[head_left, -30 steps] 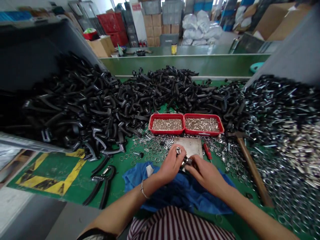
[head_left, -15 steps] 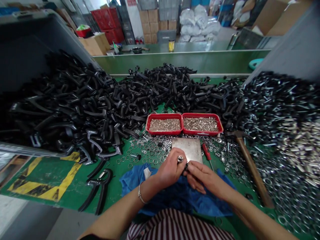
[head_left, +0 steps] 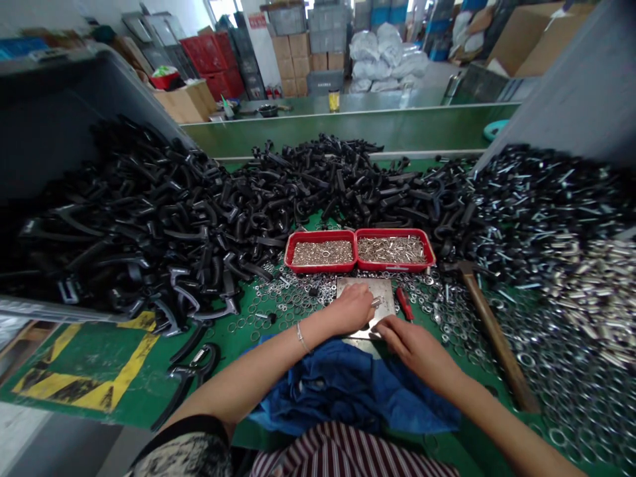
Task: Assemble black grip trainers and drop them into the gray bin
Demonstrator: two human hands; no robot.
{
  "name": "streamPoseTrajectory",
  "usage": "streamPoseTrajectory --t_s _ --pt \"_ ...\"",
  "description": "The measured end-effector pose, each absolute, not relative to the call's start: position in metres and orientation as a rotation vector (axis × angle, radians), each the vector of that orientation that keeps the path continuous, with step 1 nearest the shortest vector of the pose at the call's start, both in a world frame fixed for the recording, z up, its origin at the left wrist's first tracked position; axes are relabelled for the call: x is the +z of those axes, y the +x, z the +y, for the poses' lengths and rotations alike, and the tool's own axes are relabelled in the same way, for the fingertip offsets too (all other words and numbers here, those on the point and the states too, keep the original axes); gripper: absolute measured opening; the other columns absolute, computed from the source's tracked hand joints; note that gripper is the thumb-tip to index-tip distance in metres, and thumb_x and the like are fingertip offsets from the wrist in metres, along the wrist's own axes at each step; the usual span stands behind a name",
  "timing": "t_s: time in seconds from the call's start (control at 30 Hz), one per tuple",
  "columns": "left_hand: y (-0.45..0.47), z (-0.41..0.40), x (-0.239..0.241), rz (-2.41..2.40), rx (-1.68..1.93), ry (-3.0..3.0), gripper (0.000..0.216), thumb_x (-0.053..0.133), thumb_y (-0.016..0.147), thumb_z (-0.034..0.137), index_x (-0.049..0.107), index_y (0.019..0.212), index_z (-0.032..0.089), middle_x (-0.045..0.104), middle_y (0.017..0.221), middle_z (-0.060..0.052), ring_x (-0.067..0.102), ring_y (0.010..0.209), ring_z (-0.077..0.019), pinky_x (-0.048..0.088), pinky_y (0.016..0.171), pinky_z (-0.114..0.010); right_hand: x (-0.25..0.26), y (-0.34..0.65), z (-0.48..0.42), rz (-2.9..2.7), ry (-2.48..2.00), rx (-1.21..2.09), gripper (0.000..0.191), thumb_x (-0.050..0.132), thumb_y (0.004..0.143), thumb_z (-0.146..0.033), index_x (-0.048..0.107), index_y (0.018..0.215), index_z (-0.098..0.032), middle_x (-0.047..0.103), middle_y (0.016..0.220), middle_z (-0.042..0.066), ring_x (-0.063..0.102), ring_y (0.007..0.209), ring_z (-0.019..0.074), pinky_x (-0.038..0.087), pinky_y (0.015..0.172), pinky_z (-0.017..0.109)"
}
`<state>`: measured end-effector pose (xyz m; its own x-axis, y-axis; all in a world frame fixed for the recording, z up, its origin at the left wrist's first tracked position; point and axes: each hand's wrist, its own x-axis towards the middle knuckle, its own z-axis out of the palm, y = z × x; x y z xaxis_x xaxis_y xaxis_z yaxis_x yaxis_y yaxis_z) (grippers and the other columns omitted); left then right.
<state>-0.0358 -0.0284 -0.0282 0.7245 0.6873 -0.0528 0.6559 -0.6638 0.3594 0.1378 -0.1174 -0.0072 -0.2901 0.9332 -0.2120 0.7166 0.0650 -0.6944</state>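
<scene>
My left hand (head_left: pixel 352 309) rests over the near left part of a small steel plate (head_left: pixel 385 290), fingers curled round a small shiny metal part (head_left: pixel 376 302) that pokes out at the fingertips. My right hand (head_left: pixel 410 344) lies at the plate's near edge, fingers bent and pointing left toward the left hand; what it grips, if anything, is hidden. A blue cloth (head_left: pixel 342 391) lies under both wrists. Two red trays (head_left: pixel 322 252) (head_left: pixel 394 250) of small metal pieces stand just beyond the plate.
A big heap of black plastic handles (head_left: pixel 163 212) fills the left and back. Silver metal parts (head_left: pixel 561 232) pile up at the right. A hammer (head_left: pixel 489 324), a red screwdriver (head_left: pixel 405 303), loose rings (head_left: pixel 278 301) and an assembled black gripper (head_left: pixel 191 374) lie on the green table.
Both hands have dropped from mid-air down to the steel plate. The left hand carried the small metal part forward onto the plate; the right hand has come slightly apart from it.
</scene>
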Motion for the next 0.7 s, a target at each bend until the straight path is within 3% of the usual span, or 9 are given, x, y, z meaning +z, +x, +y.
streamPoseTrajectory --t_s 0.13,0.23,0.3,0.47,0.57,0.7 --pt "-0.023 -0.008 -0.016 1.027 0.175 2.684 0.025 0.058 0.090 0.037 0.063 0.097 0.014 0.061 0.103 -0.013 0.054 0.101 -0.0289 0.042 0.090 -0.044 0.000 0.173 -0.141 -1.967 -1.621 1.170 0.034 0.037 0.102 -0.046 0.063 0.099 -0.023 0.067 0.080 0.003 0.063 0.075 0.0197 0.046 0.072 0.031" --pt "-0.007 0.026 0.006 1.053 0.283 2.716 0.018 0.049 0.095 0.023 0.064 0.098 0.016 0.064 0.102 -0.010 0.056 0.100 -0.0245 0.042 0.091 -0.039 0.001 0.200 -0.156 -1.876 -1.669 1.155 0.032 0.040 0.101 -0.046 0.062 0.109 -0.025 0.067 0.076 0.002 0.064 0.074 0.0197 0.048 0.072 0.031" --pt "0.008 0.056 0.016 1.164 0.175 2.756 0.022 0.046 0.094 0.013 0.066 0.101 0.013 0.065 0.108 -0.015 0.058 0.106 -0.0257 0.042 0.094 -0.040 -0.001 0.216 -0.157 -1.860 -1.722 1.095 0.034 0.039 0.101 -0.046 0.061 0.115 -0.025 0.067 0.076 0.002 0.065 0.074 0.0207 0.049 0.071 0.032" --pt "0.035 0.105 0.011 1.255 -0.161 2.709 0.014 0.063 0.076 0.001 0.072 0.083 0.007 0.072 0.094 -0.020 0.066 0.097 -0.0324 0.047 0.088 -0.044 -0.017 0.268 -0.139 -1.896 -1.980 0.565 0.037 0.038 0.099 -0.048 0.061 0.113 -0.022 0.069 0.101 0.010 0.066 0.091 0.0264 0.049 0.084 0.039" --pt "0.035 0.105 0.001 1.266 -0.112 2.703 0.016 0.057 0.081 0.003 0.073 0.085 0.006 0.072 0.096 -0.022 0.067 0.098 -0.0330 0.048 0.088 -0.044 -0.034 0.302 -0.136 -1.916 -2.142 0.180 0.041 0.039 0.097 -0.050 0.061 0.113 -0.018 0.065 0.110 0.016 0.061 0.104 0.0325 0.046 0.092 0.046" --pt "0.029 0.095 -0.006 1.344 0.075 2.666 0.024 0.047 0.089 0.007 0.068 0.098 0.003 0.070 0.102 -0.024 0.067 0.099 -0.0310 0.048 0.089 -0.041 -0.052 0.321 -0.134 -1.918 -2.285 0.133 0.050 0.041 0.094 -0.054 0.056 0.121 -0.014 0.063 0.106 0.018 0.062 0.100 0.0331 0.049 0.084 0.045"
